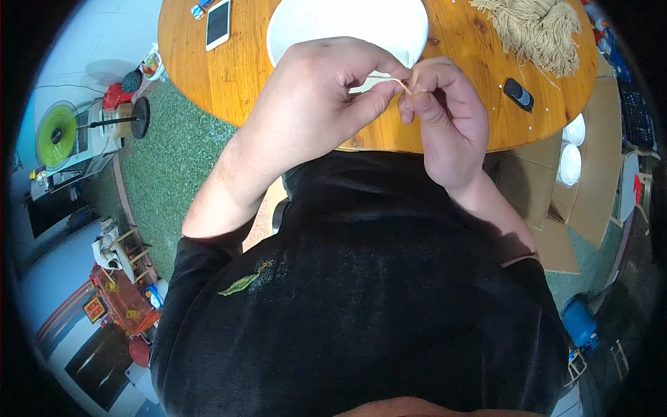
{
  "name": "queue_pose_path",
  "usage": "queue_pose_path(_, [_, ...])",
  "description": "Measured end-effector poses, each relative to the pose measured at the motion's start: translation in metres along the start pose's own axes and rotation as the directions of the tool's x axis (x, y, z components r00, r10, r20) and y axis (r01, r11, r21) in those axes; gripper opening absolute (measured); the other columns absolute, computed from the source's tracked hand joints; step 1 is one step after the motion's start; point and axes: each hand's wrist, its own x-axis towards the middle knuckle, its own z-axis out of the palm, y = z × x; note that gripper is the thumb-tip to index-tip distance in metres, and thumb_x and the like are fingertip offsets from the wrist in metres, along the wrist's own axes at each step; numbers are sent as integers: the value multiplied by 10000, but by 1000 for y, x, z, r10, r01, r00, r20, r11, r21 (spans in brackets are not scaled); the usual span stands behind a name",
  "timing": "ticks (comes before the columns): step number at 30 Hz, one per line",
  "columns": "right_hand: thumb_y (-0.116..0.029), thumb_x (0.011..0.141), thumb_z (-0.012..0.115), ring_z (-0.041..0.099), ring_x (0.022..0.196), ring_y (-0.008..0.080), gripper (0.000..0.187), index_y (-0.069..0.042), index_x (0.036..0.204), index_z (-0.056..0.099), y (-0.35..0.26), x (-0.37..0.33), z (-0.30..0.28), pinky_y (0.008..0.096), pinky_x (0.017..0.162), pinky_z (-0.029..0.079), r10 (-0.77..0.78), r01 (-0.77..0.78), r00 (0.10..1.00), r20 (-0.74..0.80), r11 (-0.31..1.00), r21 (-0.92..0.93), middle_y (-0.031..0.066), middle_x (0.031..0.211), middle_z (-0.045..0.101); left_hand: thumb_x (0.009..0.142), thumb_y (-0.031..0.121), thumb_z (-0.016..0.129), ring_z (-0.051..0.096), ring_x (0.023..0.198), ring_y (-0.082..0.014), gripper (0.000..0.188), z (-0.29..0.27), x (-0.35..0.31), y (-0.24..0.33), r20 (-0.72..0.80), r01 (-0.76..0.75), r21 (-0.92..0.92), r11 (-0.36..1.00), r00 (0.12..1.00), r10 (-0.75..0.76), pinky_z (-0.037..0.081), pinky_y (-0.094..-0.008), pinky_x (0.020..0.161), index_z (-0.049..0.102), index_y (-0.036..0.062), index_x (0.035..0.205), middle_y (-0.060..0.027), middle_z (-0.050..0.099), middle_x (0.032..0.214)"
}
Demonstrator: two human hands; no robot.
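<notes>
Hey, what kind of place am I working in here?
Probably a home room used for handcraft: a round wooden table with a heap of tan string, open cardboard boxes beside it, and green carpet.

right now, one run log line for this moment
left hand: pinching thin strand | right hand: pinching same strand | under hands: white bowl on round wooden table | nearby: yarn bundle

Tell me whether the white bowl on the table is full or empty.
Empty, as far as visible: the white bowl shows only bare white inside, though the left hand covers its near part.
</notes>
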Motion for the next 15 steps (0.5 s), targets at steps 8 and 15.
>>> queue_pose_path(8, [-119, 1111, 645, 554, 839, 66, 111, -20, 1076, 611, 0, 0, -1, 220, 791, 462, 83, -81, 996, -15, 988, 128, 6, 992, 569, 961, 98, 839, 412, 621, -35, 198, -2, -1, 2, 42, 98, -8, 995, 994, -98, 335, -235, 551, 811, 58, 1153, 51, 586, 732])
queue_pose_path(15, [-109, 1114, 632, 553, 826, 69, 98, -21, 1082, 604, 9, -6, -2, 223, 772, 471, 60, -60, 998, 5, 997, 52, 10, 1030, 564, 966, 100, 806, 554, 560, -166, 233, -1, 0, 1, 21, 411, -195, 891, 910, -415, 466, -316, 553, 748, 65, 1189, -54, 519, 649])
